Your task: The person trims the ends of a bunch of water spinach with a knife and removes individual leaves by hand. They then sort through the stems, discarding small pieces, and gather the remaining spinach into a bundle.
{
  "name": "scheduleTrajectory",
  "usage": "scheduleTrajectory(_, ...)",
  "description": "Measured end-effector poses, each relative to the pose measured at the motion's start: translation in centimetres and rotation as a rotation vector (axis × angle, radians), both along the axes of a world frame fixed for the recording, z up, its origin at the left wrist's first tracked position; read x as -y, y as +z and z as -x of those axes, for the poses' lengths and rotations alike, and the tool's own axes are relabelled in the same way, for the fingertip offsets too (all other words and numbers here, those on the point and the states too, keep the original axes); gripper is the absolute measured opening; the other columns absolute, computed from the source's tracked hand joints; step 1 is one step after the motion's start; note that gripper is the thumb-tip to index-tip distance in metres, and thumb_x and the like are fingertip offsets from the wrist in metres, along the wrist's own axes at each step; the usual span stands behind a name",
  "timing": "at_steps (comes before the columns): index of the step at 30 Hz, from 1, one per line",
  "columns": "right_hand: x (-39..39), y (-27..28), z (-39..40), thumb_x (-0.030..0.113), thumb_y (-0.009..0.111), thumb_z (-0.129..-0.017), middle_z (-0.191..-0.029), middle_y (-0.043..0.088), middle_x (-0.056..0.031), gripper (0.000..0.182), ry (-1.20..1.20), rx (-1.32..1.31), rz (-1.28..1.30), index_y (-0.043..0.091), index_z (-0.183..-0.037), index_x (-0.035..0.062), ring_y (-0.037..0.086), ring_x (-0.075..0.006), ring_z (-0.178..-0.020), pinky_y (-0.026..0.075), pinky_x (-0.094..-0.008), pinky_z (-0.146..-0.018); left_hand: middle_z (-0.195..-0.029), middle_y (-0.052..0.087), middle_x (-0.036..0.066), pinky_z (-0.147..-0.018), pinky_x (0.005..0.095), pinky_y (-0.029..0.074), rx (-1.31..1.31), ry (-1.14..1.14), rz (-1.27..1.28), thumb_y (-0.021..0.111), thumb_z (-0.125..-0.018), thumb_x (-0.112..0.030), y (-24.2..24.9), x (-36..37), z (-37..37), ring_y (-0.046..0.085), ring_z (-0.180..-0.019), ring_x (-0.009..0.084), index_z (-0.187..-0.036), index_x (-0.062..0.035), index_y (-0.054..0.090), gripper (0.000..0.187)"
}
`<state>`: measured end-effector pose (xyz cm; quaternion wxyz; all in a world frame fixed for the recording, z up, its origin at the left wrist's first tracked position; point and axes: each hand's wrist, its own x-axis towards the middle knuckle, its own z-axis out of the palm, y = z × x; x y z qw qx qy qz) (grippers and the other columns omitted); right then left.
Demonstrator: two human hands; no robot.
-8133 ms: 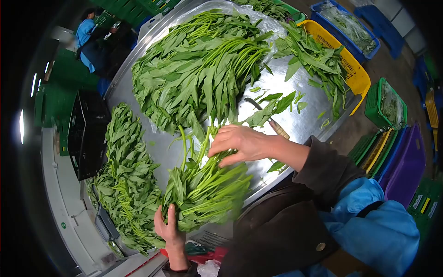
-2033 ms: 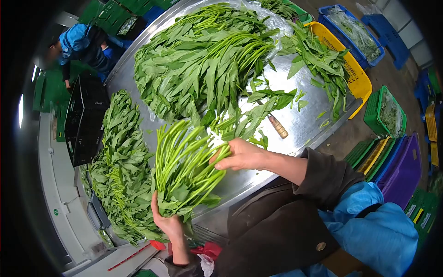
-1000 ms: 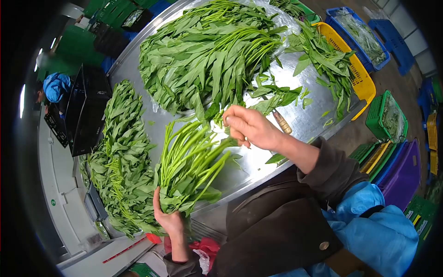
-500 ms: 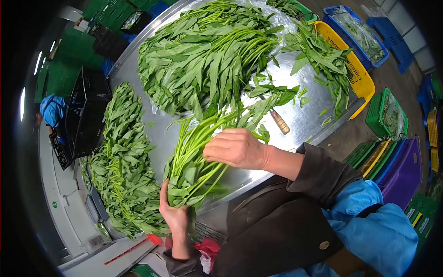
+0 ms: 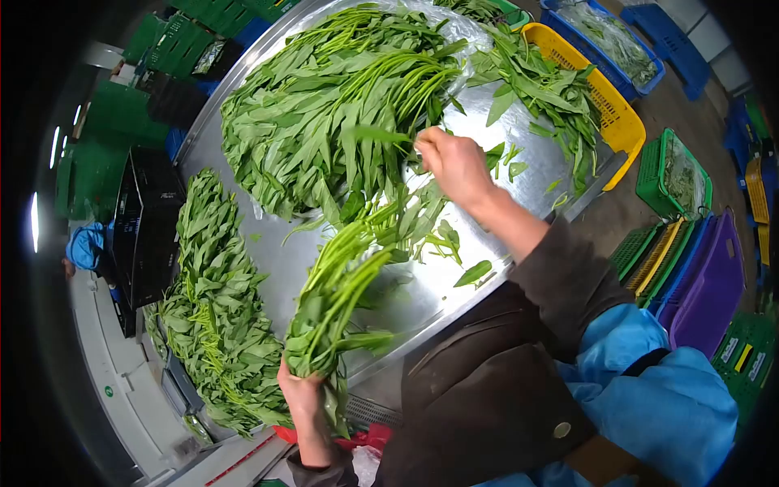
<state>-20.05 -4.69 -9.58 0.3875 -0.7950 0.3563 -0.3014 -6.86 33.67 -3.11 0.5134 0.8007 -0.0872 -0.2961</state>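
Observation:
My left hand (image 5: 302, 398) is closed around the leafy lower end of a bunch of water spinach (image 5: 337, 284), whose pale green stems point up and away over the metal table (image 5: 272, 252). My right hand (image 5: 456, 166) is pinched shut near the big heap of water spinach (image 5: 324, 122), with a motion-blurred leaf (image 5: 377, 134) sticking out from its fingers. Loose leaves (image 5: 473, 273) and bits of stem lie on the metal beneath my right forearm. The wooden-handled tool seen earlier is hidden now.
A long row of greens (image 5: 219, 308) lies along the left side. More greens hang over a yellow crate (image 5: 621, 130) at the right. Blue crates (image 5: 604, 49), a green crate (image 5: 673, 174) and a purple crate (image 5: 706, 284) stand on the floor. Someone in blue (image 5: 85, 246) is at far left.
My right hand has left the bunch and moved up and right to the heap's edge, a leaf in its fingers. My left hand has dropped slightly with the bunch. The view has shifted a little.

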Motion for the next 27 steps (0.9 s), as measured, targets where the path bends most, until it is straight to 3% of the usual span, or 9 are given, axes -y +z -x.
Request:
scheduleTrajectory(1,1.3,-0.5,0.4,0.024,0.057,-0.089,-0.078,0.066,-0.0134,0.023,0.06,-0.416,0.115,0.062,-0.102,0.0055,0.065,-0.0315,-0.071,0.051,-0.0425,-0.067,-0.105,0.064,0.011,-0.083,0.0319,0.051,-0.032,0.001,-0.05,0.063,-0.059,0.018,0.4,-0.5,-0.3,0.064,-0.089,0.0207,-0.113,0.0055,0.054,0.056)
scheduleTrajectory(3,0.8,-3.1,1.6,0.027,0.058,-0.089,-0.079,0.066,-0.0141,0.029,0.132,-0.566,0.235,0.062,-0.103,0.0029,0.065,-0.0336,-0.082,0.049,-0.0437,-0.077,-0.102,0.065,0.01,-0.081,0.031,0.051,-0.076,0.034,-0.049,0.067,-0.059,0.017,1.6,-0.4,-0.5,0.064,-0.086,0.0202,-0.111,0.0048,0.055,0.055)
scheduleTrajectory(6,-2.6,-2.4,1.7,0.028,0.06,-0.087,-0.087,0.067,-0.0166,0.033,0.221,-0.034,0.251,0.062,-0.107,0.0015,0.062,-0.0359,-0.09,0.047,-0.0433,-0.085,-0.1,0.065,0.009,-0.082,0.0315,0.049,-0.131,0.027,-0.052,0.07,-0.06,0.011,2.9,-0.1,-0.8,0.063,-0.084,0.0206,-0.11,0.004,0.057,0.052)
scheduleTrajectory(9,-6.4,0.9,0.0,0.03,0.065,-0.088,-0.088,0.068,-0.0142,0.041,0.666,0.132,-0.746,0.06,-0.114,-0.0013,0.068,-0.0176,-0.071,0.052,-0.0296,-0.061,-0.102,0.064,0.01,-0.085,0.0323,0.048,-0.158,0.037,0.016,0.069,-0.06,0.01,3.6,0.9,-0.5,0.062,-0.088,0.0215,-0.112,0.004,0.057,0.054)
scheduleTrajectory(11,-8.5,4.1,-1.7,0.027,0.064,-0.087,-0.082,0.067,-0.0162,0.034,0.714,0.059,-0.739,0.061,-0.107,-0.0013,0.067,-0.0179,-0.061,0.052,-0.0303,-0.058,-0.103,0.064,0.01,-0.087,0.0327,0.047,-0.168,0.031,0.045,0.068,-0.06,0.01,3.6,1.6,-0.4,0.062,-0.091,0.0219,-0.114,0.004,0.057,0.055)
scheduleTrajectory(15,-8.4,3.4,-4.1,0.022,0.066,-0.084,-0.079,0.068,-0.0133,0.027,0.485,0.149,-0.175,0.062,-0.1,0.0013,0.068,-0.0214,-0.071,0.053,-0.0357,-0.064,-0.109,0.062,0.012,-0.089,0.0359,0.048,-0.318,0.082,0.121,0.067,-0.062,0.01,3.4,1.3,-0.7,0.061,-0.095,0.0255,-0.122,0.0037,0.052,0.062)
scheduleTrajectory(20,-4.8,3.4,-2.1,0.036,0.065,-0.084,-0.089,0.068,-0.0123,0.033,0.357,-0.047,-0.445,0.065,-0.091,0.0036,0.066,-0.0255,-0.077,0.052,-0.0381,-0.074,-0.11,0.061,0.016,-0.083,0.0405,0.054,-0.515,0.105,0.197,0.064,-0.065,0.009,3.2,0.2,-1.2,0.063,-0.095,0.03,-0.125,0.0042,0.047,0.063)
scheduleTrajectory(23,-6.9,2.9,-1.6,0.045,0.069,-0.079,-0.087,0.064,-0.0135,0.043,0.377,-0.023,0.025,0.059,-0.097,0.0074,0.063,-0.0314,-0.089,0.049,-0.0421,-0.076,-0.11,0.061,0.016,-0.081,0.0405,0.055,-0.549,0.117,0.226,0.064,-0.065,0.009,3.4,0.4,-1.3,0.064,-0.093,0.0302,-0.125,0.0045,0.048,0.062)
scheduleTrajectory(27,-8.4,0.5,-3.0,0.041,0.059,-0.087,-0.079,0.062,-0.0123,0.036,0.48,-0.042,0.121,0.057,-0.099,0.0069,0.064,-0.0305,-0.075,0.049,-0.0428,-0.066,-0.109,0.062,0.018,-0.079,0.0415,0.056,-0.574,0.142,0.184,0.063,-0.065,0.008,2.8,-0.5,-2.1,0.065,-0.091,0.0315,-0.125,0.005,0.047,0.062)
